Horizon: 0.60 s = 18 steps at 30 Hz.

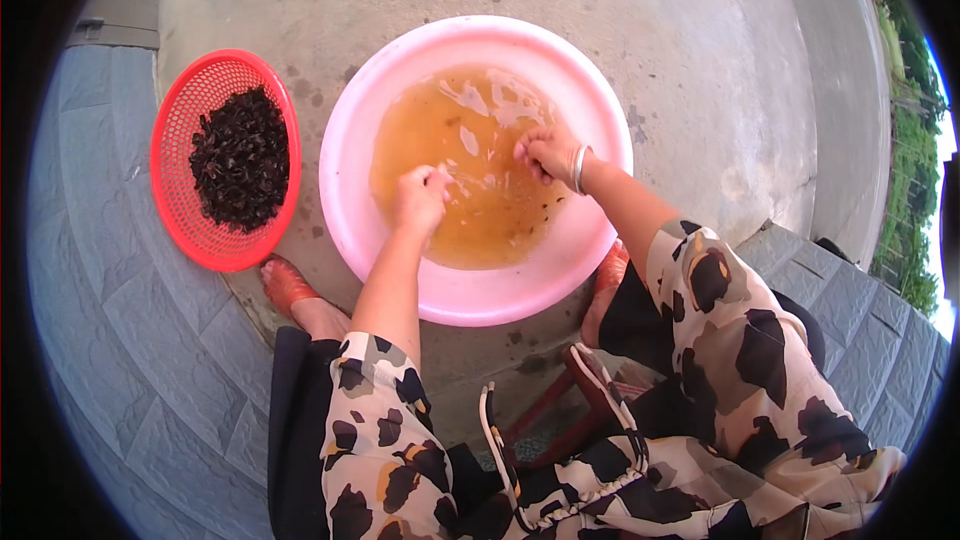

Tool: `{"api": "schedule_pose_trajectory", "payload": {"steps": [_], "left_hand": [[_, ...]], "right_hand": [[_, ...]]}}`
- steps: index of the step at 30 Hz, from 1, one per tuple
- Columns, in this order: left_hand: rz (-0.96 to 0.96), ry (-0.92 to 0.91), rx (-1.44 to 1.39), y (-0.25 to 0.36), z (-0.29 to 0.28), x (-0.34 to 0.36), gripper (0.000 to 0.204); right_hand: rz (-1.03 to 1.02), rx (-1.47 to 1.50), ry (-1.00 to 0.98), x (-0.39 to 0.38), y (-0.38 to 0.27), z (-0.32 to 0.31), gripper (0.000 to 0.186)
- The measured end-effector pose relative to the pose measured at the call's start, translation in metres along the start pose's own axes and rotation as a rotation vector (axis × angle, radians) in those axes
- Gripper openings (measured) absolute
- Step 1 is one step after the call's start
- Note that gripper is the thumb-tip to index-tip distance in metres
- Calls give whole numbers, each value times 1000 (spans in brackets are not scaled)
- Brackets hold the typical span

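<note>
A wide pink basin (350, 265) stands between my feet, holding amber-brown water (470, 230) with small dark bits in it. Over the left part of the water is my left hand (422, 198), its fingers curled closed. My right hand (545, 152), with a silver bangle (580, 169) at the wrist, is at the water's right side with its fingers bent together. Whatever either hand may hold is too small or hidden to make out. Left of the basin, a red perforated basket (175, 185) contains a heap of dark, crinkled pieces (240, 160) resembling wood ear mushrooms.
My sandalled feet flank the basin, the left foot (290, 285) close to the basket. A dark red stool (575, 410) shows below me. Grey stone-patterned tiles (130, 340) meet the concrete floor (700, 70), which has scattered wet spots. Greenery lies far right.
</note>
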<state>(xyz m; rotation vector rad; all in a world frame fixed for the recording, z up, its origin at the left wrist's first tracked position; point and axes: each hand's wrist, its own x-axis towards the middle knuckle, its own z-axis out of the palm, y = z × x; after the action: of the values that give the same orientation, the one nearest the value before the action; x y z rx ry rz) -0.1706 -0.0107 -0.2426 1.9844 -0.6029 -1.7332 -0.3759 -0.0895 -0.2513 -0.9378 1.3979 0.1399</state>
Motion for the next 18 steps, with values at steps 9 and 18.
{"api": "schedule_pose_trajectory", "payload": {"steps": [9, 18], "left_hand": [[-6, 107, -89, 12, 17, 34, 18], [-274, -134, -355, -1, 3, -1, 14]], "right_hand": [[-379, -428, 282, 39, -38, 43, 32], [-441, -429, 188, -3, -10, 81, 12]]}}
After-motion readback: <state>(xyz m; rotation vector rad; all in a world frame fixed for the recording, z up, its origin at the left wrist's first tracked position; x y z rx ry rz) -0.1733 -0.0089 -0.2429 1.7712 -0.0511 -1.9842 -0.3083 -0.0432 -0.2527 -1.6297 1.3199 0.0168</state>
